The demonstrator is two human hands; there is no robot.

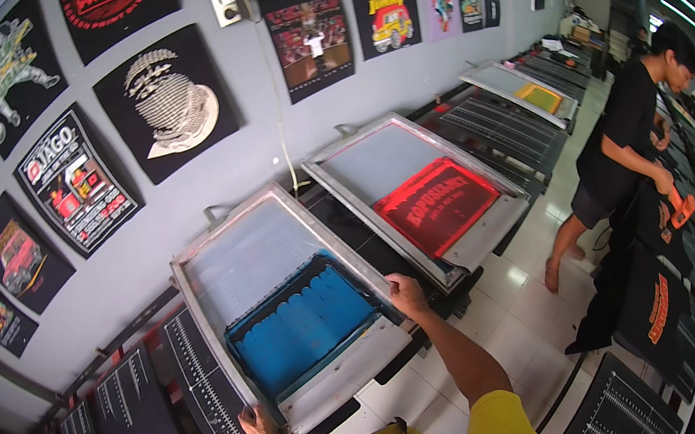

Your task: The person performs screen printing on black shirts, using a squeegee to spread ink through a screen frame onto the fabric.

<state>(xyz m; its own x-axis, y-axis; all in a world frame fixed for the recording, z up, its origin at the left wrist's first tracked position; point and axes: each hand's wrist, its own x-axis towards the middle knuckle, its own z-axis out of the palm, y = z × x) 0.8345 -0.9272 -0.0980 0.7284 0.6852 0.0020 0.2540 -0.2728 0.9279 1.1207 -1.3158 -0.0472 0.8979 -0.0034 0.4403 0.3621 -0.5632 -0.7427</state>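
Note:
A screen printing frame point(225, 221) with a metal rim lies in front of me over a dark printing board, tilted in my view. Its mesh carries a block of blue ink point(305, 323) with a scalloped upper edge, and a pale strip runs along its near side. At the frame's near left corner, my left hand point(259, 430) grips the rim. My right hand point(407, 296) is closed on the right-hand rim, thumb on top. The undersides of both hands are hidden.
Beyond stands a second screen frame with red ink point(439, 204), then one with yellow ink point(538, 97). Across the tiled aisle point(486, 310), a person point(633, 143) holds an orange heat gun point(681, 210) over black printed fabric point(656, 304). Sample prints and an outlet point(225, 4) line the wall.

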